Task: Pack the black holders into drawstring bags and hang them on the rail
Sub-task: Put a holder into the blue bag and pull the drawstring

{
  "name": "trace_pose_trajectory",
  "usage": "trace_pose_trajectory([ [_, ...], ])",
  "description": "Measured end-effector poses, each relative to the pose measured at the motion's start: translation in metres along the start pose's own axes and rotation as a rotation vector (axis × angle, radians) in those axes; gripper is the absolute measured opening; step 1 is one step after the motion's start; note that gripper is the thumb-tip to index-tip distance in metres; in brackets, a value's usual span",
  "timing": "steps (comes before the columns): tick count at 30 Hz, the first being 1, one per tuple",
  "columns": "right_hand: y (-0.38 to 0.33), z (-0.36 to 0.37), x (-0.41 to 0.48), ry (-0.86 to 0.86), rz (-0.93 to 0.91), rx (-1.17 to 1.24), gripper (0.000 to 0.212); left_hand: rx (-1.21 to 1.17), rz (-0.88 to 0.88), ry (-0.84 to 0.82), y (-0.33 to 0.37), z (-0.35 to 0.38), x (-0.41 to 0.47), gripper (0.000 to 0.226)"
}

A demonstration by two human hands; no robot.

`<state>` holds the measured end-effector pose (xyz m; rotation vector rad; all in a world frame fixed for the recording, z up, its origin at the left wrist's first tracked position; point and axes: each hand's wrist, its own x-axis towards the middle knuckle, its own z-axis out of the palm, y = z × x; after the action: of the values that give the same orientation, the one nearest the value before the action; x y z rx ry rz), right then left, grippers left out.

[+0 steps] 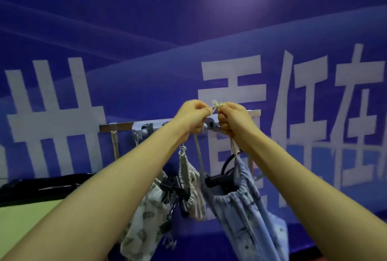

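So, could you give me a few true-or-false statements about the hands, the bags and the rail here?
1. The left hand and right hand both pinch the pale drawstring cord of the light blue fabric bag. True.
2. That bag lies flat on a table. False: it hangs from the cord, below the hands.
3. A black holder sticks out of its gathered mouth. True.
4. The metal rail is mounted on a red wall. False: it is on a blue banner with white characters.
5. A white fabric bag with green leaf print is to the left of the blue bag. True.
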<state>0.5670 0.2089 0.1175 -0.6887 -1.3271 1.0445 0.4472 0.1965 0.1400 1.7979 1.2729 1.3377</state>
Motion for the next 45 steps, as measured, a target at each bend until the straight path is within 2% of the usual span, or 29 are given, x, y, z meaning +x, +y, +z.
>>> trace_pose_trajectory([
  [3, 0.021, -0.020, 0.014, 0.092, 0.176, 0.002, 0.038, 0.054, -0.034, -0.118, -0.024, 0.007, 0.008, 0.018],
  [6, 0.045, -0.027, 0.026, 0.083, 0.223, 0.019, 0.037, 0.094, -0.061, -0.163, -0.043, 0.004, 0.022, 0.028],
  [9, 0.064, -0.023, 0.041, 0.070, 0.261, 0.034, 0.035, 0.116, -0.078, -0.097, -0.060, 0.003, 0.041, 0.032],
  [14, 0.085, -0.005, 0.075, 0.057, 0.325, 0.015, 0.027, 0.051, -0.108, 0.126, -0.088, 0.006, 0.078, 0.037],
  [16, 0.091, 0.002, 0.086, 0.063, 0.299, 0.003, 0.026, 0.033, -0.091, 0.166, -0.097, 0.006, 0.092, 0.036],
  [19, 0.104, 0.009, 0.109, 0.066, 0.139, -0.127, 0.030, 0.021, -0.081, 0.202, -0.112, 0.011, 0.114, 0.032],
  [24, 0.124, 0.018, 0.138, 0.124, -0.018, -0.259, 0.032, 0.114, -0.028, 0.339, -0.131, 0.017, 0.142, 0.031],
  [27, 0.136, 0.023, 0.149, 0.123, -0.044, -0.280, 0.027, 0.170, -0.016, 0.386, -0.139, 0.018, 0.153, 0.034],
  [33, 0.155, 0.026, 0.154, 0.175, -0.060, -0.266, 0.012, 0.266, -0.038, 0.383, -0.155, 0.022, 0.167, 0.025],
  [45, 0.160, 0.029, 0.160, 0.309, -0.150, -0.280, 0.009, 0.132, 0.027, 0.463, -0.160, 0.029, 0.173, 0.029],
])
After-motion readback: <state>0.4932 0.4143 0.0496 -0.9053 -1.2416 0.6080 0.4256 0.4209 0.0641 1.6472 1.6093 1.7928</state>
